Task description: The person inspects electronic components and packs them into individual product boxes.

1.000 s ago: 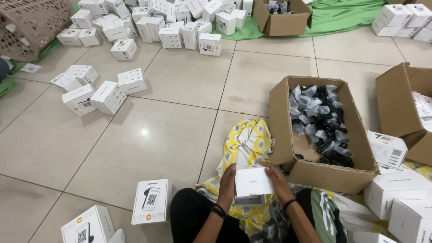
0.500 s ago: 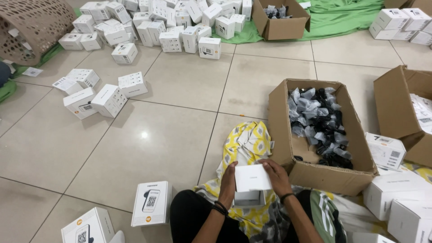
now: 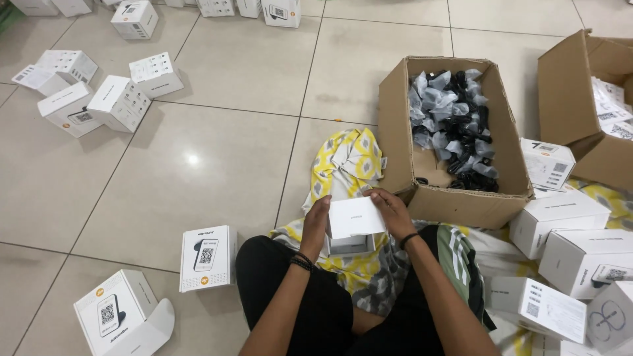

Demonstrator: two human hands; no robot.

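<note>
Both hands, left hand (image 3: 315, 224) and right hand (image 3: 390, 212), grip a small white box (image 3: 355, 224), lid flap raised; closing it needs the flap tucked.

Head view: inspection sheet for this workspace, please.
Surface: pale tiled floor, yellow patterned cloth under the lap.
Job's things: small white box, flap up, held over the lap.
Clutter: white boxes left, near and right; open cardboard carton of bagged black parts.
Grippers: left hand and right hand both grip the box.
Cables: nothing seen.
Surroundings: second carton at right.
</note>
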